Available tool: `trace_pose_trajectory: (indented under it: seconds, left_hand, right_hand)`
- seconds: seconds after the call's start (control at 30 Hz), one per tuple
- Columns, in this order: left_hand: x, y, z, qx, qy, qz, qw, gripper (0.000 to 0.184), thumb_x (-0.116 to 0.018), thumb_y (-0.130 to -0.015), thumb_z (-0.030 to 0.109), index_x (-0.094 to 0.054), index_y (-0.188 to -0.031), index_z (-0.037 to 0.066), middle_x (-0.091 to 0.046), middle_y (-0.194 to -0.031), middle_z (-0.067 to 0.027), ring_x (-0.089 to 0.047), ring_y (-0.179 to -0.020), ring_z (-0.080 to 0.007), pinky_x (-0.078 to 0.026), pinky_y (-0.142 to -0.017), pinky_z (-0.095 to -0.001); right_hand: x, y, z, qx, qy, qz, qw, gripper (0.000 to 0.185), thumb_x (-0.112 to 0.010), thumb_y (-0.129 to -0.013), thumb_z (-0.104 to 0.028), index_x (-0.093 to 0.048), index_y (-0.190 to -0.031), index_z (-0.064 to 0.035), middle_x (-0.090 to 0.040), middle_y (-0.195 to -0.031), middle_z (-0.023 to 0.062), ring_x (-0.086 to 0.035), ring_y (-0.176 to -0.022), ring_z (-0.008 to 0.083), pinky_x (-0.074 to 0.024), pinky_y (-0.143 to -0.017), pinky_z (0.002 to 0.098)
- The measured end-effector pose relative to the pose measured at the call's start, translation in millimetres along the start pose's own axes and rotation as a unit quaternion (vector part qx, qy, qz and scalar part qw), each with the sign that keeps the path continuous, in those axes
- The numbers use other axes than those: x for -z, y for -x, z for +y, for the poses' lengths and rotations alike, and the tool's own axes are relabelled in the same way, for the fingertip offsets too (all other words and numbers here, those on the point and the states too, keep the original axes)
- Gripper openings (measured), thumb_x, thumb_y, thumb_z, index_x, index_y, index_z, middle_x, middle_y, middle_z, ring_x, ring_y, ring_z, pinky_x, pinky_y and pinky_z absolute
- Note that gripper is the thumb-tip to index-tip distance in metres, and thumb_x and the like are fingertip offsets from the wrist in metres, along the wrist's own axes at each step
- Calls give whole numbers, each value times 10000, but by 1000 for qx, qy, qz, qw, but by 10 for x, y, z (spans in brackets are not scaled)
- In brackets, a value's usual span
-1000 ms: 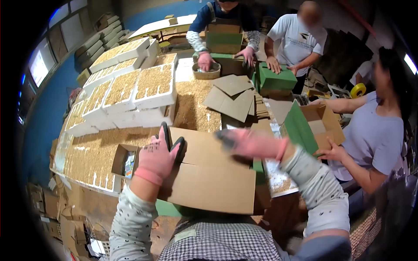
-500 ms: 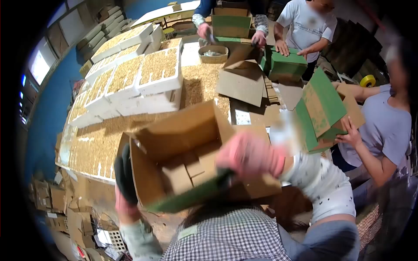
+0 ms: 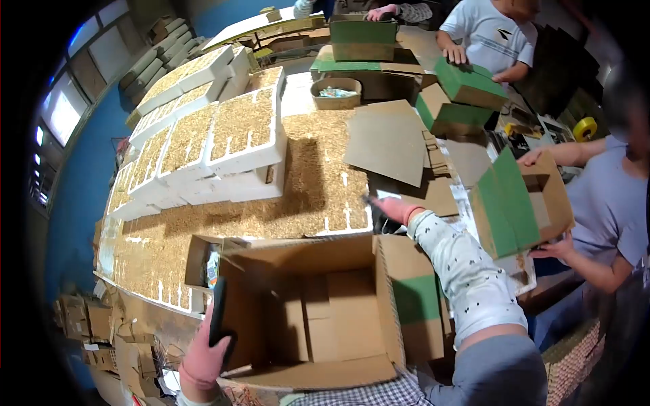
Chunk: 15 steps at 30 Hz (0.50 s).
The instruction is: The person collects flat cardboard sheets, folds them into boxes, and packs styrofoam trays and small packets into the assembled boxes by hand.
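Observation:
A brown cardboard box [image 3: 349,314] with its mouth up stands right in front of me; its bottom flaps show inside. My left hand [image 3: 208,348], in a pink glove with black palm and fingers, lies along the box's left wall, fingers straight and thumb apart. Beyond the box's far right corner, my right hand [image 3: 396,208] reaches out in a similar glove. Its fingers are spread near the foam tray edge and loose cardboard sheets [image 3: 386,142], with nothing seen in them. A small carton [image 3: 196,260] holding a printed packet stands behind the box's left corner.
White foam trays [image 3: 247,159] filled with tan granules are stacked at the left. Several people work opposite and at the right with green-and-brown boxes [image 3: 504,203]. A small basket [image 3: 336,101] holds packets. Cardboard scraps [image 3: 88,318] lie at lower left.
The box has come down towards me and sits more level. My right hand has left it and reached forward. A person at the back has set one green box on another.

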<state>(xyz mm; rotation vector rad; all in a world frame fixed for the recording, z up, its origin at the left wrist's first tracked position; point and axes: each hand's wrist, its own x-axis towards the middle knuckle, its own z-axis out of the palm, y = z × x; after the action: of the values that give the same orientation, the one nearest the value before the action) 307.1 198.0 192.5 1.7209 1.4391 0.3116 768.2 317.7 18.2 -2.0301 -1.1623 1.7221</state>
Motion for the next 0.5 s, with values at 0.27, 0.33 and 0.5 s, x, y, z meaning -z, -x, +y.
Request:
trace_pose_trajectory:
  seconds: [0.27,0.33,0.5]
  left_hand:
    - [-97,48,-20,39,76,57,995,683,-549,-738,-92,-295,-1370,-41,-397,-1357,-153,-376,-1252,-215,-267,-1034,-291]
    - [-113,34,-91,30,107,42,993,704,-563,-741,-88,-280,-1381,-20,-394,-1356,-169,-384,-1249,-233,-283,-1029,-294]
    - [-92,199,-208,32,67,66,995,698,-553,-748,-81,-273,-1385,-22,-389,-1370,-167,-381,-1258,-239,-278,-1040,-302]
  right_hand:
    - [-411,-713,8,100,-56,154,981,802,-513,-834,-411,-124,-1426,-35,-354,-1354,178,-362,-1225,276,-290,-1021,311]
    - [-436,-636,23,203,-199,157,946,838,-660,-788,-224,-143,-1413,-14,-477,-1250,154,-481,-1106,226,-379,-937,281]
    - [-45,-62,-129,273,-452,6,849,508,-683,-784,-102,-461,-1237,-45,-613,-1049,98,-607,-903,211,-507,-764,340]
